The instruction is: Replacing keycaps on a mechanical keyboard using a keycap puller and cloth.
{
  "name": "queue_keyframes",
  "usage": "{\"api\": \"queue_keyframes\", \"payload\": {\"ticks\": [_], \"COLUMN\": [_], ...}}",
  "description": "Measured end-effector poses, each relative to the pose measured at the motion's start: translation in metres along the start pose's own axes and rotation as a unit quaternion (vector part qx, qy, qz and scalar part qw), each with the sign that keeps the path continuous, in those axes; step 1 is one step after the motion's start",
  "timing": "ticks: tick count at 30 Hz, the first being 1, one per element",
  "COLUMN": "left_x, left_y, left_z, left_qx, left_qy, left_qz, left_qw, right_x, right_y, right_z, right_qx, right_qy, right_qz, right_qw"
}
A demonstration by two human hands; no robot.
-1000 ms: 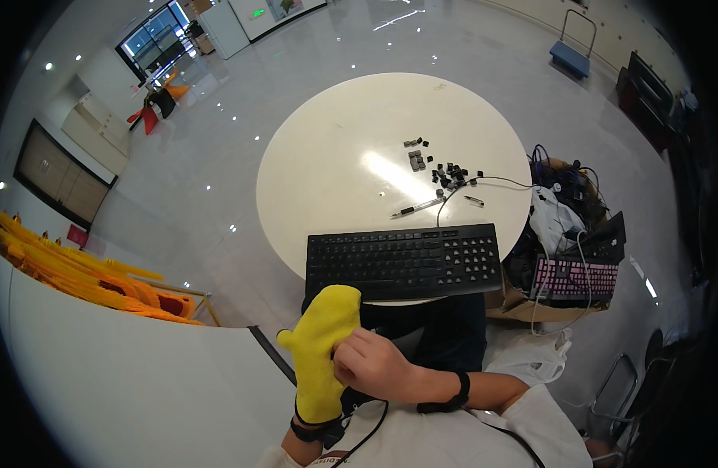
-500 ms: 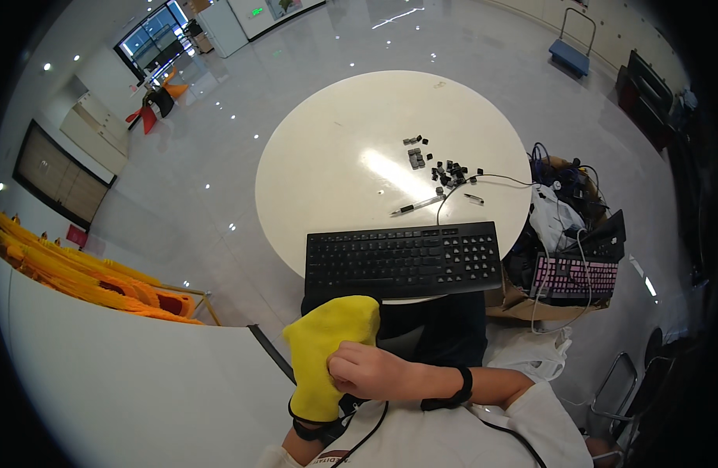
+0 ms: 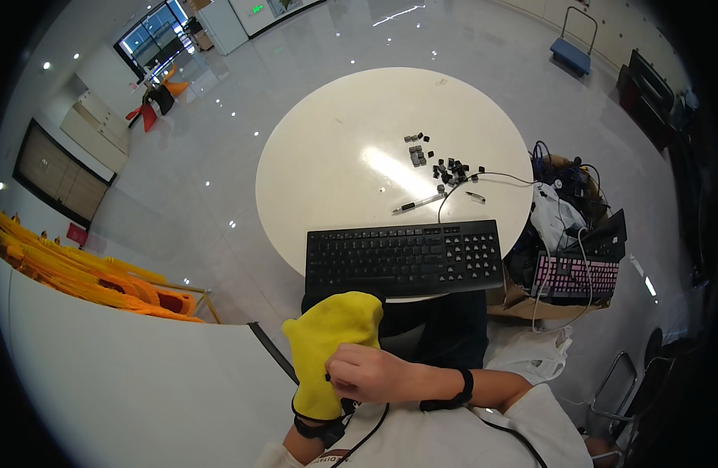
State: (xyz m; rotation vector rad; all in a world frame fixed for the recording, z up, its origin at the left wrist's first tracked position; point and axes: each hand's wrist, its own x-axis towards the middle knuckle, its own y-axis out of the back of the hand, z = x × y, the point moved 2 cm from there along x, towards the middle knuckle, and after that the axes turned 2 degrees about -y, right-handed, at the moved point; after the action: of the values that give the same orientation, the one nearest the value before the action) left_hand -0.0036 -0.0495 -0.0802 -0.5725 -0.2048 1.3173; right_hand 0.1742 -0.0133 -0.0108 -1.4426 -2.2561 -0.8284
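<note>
A yellow cloth mitt (image 3: 332,324) covers my left hand (image 3: 320,386) and hides its fingers, so I cannot tell whether they are spread or closed. My right hand (image 3: 367,373) is closed in a pinch against the mitt. A small black piece that looks like a keycap (image 3: 328,377) pokes out at its fingertips. Just beyond both hands, a black keyboard (image 3: 402,257) lies at the near edge of the round white table (image 3: 320,148). The number pad at its right end shows bare switch posts without caps. Loose black and grey keycaps (image 3: 452,170) are scattered further back.
A pen (image 3: 417,204) and its cap (image 3: 475,197) lie behind the keyboard, beside its cable (image 3: 499,174). To the right stands a cardboard box (image 3: 523,306) with cables and a pink-keyed keyboard (image 3: 579,274). A white panel (image 3: 141,366) fills the lower left.
Against the mitt, my right hand has shifted slightly, and the small black piece now shows at its fingertips. The mitt has risen a little. Keyboard and loose keycaps stay in place.
</note>
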Motion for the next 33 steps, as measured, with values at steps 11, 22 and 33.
{"api": "queue_keyframes", "payload": {"ticks": [11, 22, 33], "left_x": [0.027, 0.031, 0.039], "left_y": [-0.008, -0.009, -0.015], "left_z": [0.009, 0.013, 0.012], "left_qx": [0.049, 0.035, 0.039], "left_qy": [-0.069, -0.089, -0.108], "left_qz": [0.006, 0.016, 0.015], "left_qw": [0.996, 0.995, 0.993], "right_x": [-0.002, 0.007, 0.003], "right_y": [0.0, 0.008, 0.012], "right_z": [-0.002, 0.011, 0.018], "right_qx": [0.022, 0.009, 0.025], "right_qy": [-0.095, -0.069, -0.051], "right_qz": [-0.037, 0.118, 0.099], "right_qw": [0.995, 0.991, 0.993]}}
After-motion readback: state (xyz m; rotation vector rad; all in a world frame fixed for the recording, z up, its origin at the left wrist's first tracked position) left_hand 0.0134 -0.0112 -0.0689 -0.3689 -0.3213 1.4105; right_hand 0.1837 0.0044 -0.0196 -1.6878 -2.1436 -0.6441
